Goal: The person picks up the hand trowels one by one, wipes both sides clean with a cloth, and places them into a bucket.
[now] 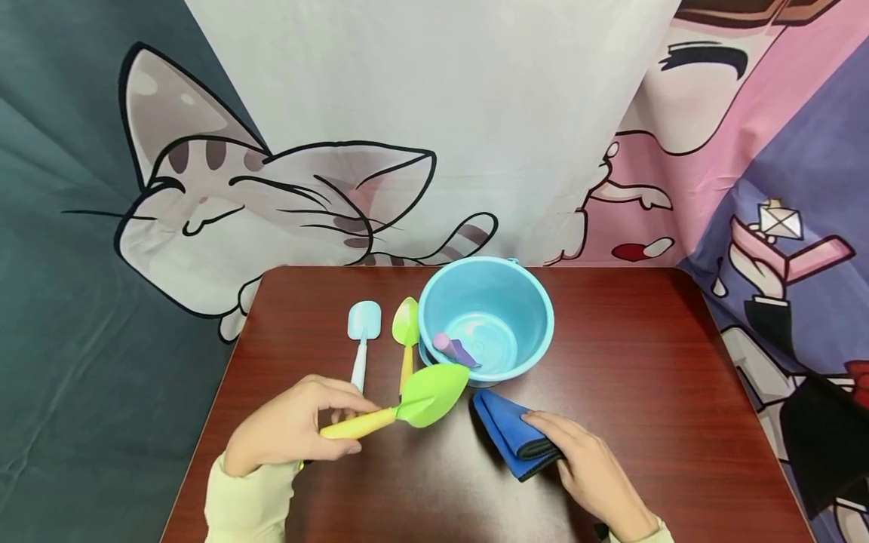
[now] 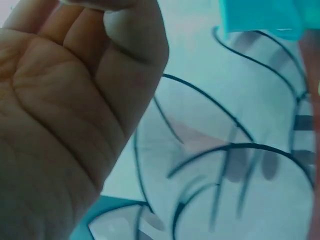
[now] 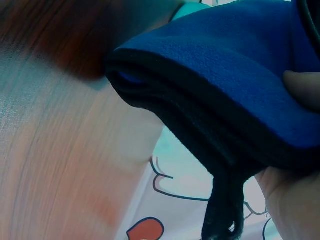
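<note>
My left hand (image 1: 292,424) pinches the yellow handle of a toy shovel (image 1: 433,394) between thumb and fingers. Its broad green blade points right and overlaps the bucket's lower rim in the head view. The left wrist view shows mostly my palm (image 2: 60,115); the shovel is out of sight there. With my right hand (image 1: 594,461) I grip a folded blue cloth (image 1: 511,431) with black edging, just in front of the bucket. Up close in the right wrist view, the cloth (image 3: 235,65) has a black loop hanging from its edge, with my thumb on top.
A light blue bucket (image 1: 484,283) stands at the table's back middle, a small purple toy (image 1: 455,351) inside. Left of it lie a smaller green-and-yellow shovel (image 1: 406,324) and a pale blue shovel (image 1: 364,322). A printed curtain (image 1: 434,90) hangs behind the brown table (image 1: 631,339).
</note>
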`<state>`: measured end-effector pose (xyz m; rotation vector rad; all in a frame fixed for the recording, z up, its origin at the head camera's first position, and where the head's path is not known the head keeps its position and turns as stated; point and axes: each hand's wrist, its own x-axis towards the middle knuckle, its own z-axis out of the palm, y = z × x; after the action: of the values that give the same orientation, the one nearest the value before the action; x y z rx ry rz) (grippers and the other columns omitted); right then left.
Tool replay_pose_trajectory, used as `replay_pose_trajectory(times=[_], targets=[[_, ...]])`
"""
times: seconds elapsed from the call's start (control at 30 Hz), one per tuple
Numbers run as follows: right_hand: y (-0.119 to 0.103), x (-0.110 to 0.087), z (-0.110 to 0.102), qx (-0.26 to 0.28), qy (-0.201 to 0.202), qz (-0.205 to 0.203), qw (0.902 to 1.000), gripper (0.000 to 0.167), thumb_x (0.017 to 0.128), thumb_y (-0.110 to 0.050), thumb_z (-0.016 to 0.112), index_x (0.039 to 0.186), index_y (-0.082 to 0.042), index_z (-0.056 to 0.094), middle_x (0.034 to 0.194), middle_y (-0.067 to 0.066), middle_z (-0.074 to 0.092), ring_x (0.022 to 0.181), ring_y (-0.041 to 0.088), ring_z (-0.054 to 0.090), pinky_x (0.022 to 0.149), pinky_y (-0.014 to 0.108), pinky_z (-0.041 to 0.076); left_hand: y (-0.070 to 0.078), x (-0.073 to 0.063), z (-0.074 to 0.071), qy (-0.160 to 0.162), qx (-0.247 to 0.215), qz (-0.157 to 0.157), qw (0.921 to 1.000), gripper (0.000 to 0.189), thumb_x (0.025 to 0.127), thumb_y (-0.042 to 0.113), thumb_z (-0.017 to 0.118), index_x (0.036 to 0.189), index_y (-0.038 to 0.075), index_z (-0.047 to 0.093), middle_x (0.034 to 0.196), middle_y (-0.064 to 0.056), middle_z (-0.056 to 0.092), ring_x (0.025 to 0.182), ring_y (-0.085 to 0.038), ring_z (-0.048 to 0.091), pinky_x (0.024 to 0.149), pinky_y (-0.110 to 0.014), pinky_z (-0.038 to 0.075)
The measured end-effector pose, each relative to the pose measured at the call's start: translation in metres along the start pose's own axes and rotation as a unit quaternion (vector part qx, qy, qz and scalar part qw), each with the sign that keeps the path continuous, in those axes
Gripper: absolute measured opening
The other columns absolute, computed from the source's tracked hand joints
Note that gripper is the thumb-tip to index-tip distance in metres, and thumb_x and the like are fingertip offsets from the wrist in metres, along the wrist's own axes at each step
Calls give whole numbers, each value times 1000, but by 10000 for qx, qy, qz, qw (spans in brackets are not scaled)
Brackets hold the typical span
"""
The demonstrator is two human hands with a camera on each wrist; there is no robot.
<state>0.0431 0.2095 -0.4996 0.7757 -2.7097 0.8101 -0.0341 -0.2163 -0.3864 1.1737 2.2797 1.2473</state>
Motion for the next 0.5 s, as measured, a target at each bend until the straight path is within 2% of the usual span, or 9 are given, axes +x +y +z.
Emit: replay_pose_trajectory(times=[0.2, 0.33, 0.5], targets=[[-1, 0, 0, -56, 71, -16, 10000, 83, 66, 16, 63, 140, -24, 60, 134, -3, 63, 118, 18, 62, 98, 22, 43, 13, 30, -21, 76, 382, -99, 9992, 43, 78, 8, 83, 115, 28, 74, 88, 20, 65, 70, -1, 57, 55, -23, 49], [0, 0, 0, -13, 65, 8, 10000, 83, 66, 16, 62, 139, -24, 60, 134, -2, 63, 118, 18, 62, 99, 20, 41, 18, 49, -28, 251, 791, -90, 9965, 36, 79, 10, 81, 111, 25, 76, 88, 19, 65, 66, -1, 56, 54, -22, 47], [2, -3, -1, 50, -92, 161, 9998, 81, 69, 16, 60, 141, -24, 59, 136, -2, 61, 122, 17, 60, 100, 19, 40, 18, 74, -33, 343, 1367, -360, 9894, 31, 80, 16, 82, 110, 19, 77, 84, 18, 63, 67, 0, 53, 58, -22, 46]])
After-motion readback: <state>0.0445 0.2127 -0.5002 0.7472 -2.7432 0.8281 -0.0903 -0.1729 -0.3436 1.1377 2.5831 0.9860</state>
